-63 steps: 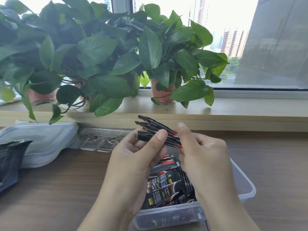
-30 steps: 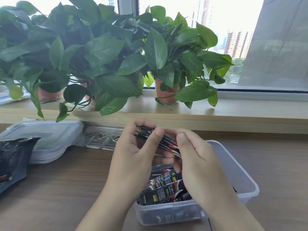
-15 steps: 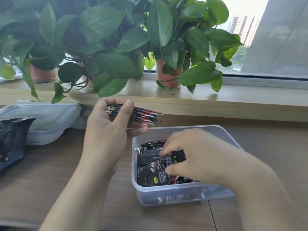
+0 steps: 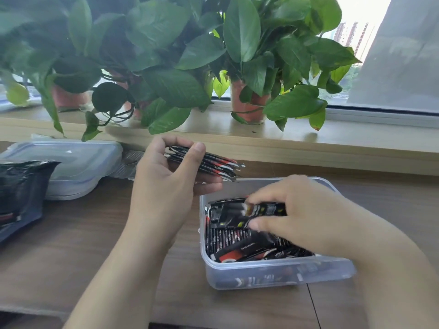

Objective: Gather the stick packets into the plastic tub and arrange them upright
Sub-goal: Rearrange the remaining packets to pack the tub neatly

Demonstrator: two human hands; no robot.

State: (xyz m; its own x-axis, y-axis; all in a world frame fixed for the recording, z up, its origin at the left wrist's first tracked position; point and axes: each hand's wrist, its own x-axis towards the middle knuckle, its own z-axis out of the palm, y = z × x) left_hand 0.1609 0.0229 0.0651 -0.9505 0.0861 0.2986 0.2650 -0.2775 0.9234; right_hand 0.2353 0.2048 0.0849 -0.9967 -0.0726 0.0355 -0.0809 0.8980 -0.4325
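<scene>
Because the black-and-red foil stick packets [image 4: 237, 241] lie flat and crisscrossed in the clear rectangular plastic tub [image 4: 273, 274], none yet stands upright; the tub rests on the brown wood-grain counter [image 4: 71, 245], directly before the person. The right hand [image 4: 308, 217] reaches into the tub; its fingers [image 4: 261, 225] are curled and pinch a lifted packet [image 4: 263, 210], blurred, probably to collect it from the pile. The left hand [image 4: 166, 184] is raised beside the tub's far left corner; its fingers [image 4: 194, 157] are curled round a squared bundle of packets [image 4: 213, 165], held edge-on and aligned, presumably so the bundle can go in as one block. Left of the tub lie a translucent plastic lid [image 4: 78, 162] and a crumpled black foil pouch [image 4: 21, 193]; green leafy potted plants [image 4: 166, 55] stand on the pale wooden windowsill [image 4: 308, 138] behind.
</scene>
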